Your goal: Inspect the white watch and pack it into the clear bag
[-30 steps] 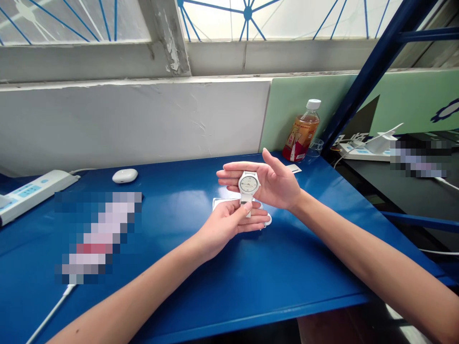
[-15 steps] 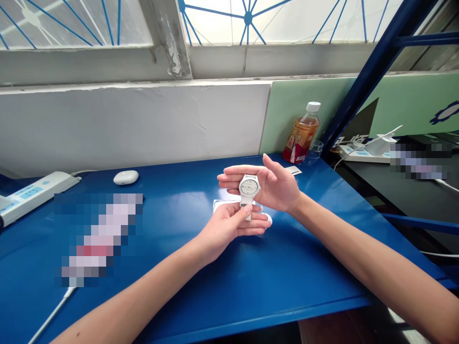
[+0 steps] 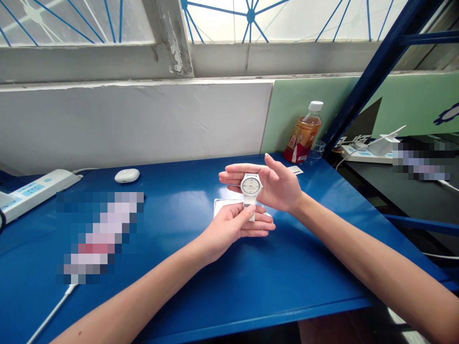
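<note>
A white wristwatch (image 3: 251, 185) with a round pale dial stands upright above the blue table (image 3: 172, 282). My left hand (image 3: 233, 227) pinches its lower strap between thumb and fingers. My right hand (image 3: 276, 186) is held flat and open behind the watch, palm toward me, fingers stretched to the left, backing the watch case. A white card or box (image 3: 224, 206) lies on the table just under the hands, partly hidden by them.
A white earbud case (image 3: 126, 175) sits at the back left, near a white power strip (image 3: 32, 188). A bottle of amber drink (image 3: 304, 136) stands at the back right beside a small white card (image 3: 296, 169). A cable (image 3: 53, 310) runs off the front left edge.
Both hands with the watch have held almost still; the view has shifted slightly, nothing taken or let go.
</note>
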A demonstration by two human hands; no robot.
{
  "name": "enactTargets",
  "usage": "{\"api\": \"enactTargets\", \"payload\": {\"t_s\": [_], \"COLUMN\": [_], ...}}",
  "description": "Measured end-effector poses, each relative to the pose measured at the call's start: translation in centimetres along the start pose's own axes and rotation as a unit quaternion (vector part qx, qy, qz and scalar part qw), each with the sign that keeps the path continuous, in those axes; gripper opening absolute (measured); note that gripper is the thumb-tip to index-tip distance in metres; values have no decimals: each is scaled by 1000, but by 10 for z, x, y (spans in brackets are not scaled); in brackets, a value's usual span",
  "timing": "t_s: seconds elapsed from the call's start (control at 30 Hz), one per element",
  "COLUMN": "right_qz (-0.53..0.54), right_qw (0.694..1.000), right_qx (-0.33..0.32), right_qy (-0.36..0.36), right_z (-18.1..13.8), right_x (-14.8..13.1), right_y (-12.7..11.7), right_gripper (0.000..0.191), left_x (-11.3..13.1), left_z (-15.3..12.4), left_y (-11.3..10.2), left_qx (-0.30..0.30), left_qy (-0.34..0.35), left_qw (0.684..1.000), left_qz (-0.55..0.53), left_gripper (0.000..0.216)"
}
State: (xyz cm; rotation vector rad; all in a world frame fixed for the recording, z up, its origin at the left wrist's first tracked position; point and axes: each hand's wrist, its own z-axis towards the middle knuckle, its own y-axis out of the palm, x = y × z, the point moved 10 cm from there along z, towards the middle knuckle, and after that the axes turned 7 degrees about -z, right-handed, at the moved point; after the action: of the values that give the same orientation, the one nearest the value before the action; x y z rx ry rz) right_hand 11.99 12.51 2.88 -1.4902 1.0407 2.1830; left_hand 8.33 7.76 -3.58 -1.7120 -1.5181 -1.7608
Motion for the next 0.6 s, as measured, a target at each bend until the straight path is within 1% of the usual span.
{"api": "enactTargets", "payload": {"t_s": [0.07, 0.23, 0.37, 0.47, 0.6], "right_qz": [4, -9, -5, -16, -28], "right_qw": [1000, 1000, 1000, 1000, 1000], "right_qx": [-9, -9, -19, -15, -11], "right_qy": [-1, 2, -4, -4, 8], "right_z": [0, -1, -1, -1, -1], "right_x": [-1, -1, -1, -2, -1], "right_y": [3, 4, 6, 6, 6], "right_gripper": [59, 60, 60, 59, 59], "left_x": [0, 2, 2, 1, -2], "left_z": [1, 1, 0, 0, 0], "left_y": [-1, -2, -4, -5, -3], "left_qx": [-1, 13, 29, 37, 24], "left_qy": [1, 6, 0, -3, -13], "left_qw": [1000, 1000, 1000, 999, 1000], "left_qz": [6, 17, 9, -1, -14], "left_gripper": [42, 45, 37, 32, 30]}}
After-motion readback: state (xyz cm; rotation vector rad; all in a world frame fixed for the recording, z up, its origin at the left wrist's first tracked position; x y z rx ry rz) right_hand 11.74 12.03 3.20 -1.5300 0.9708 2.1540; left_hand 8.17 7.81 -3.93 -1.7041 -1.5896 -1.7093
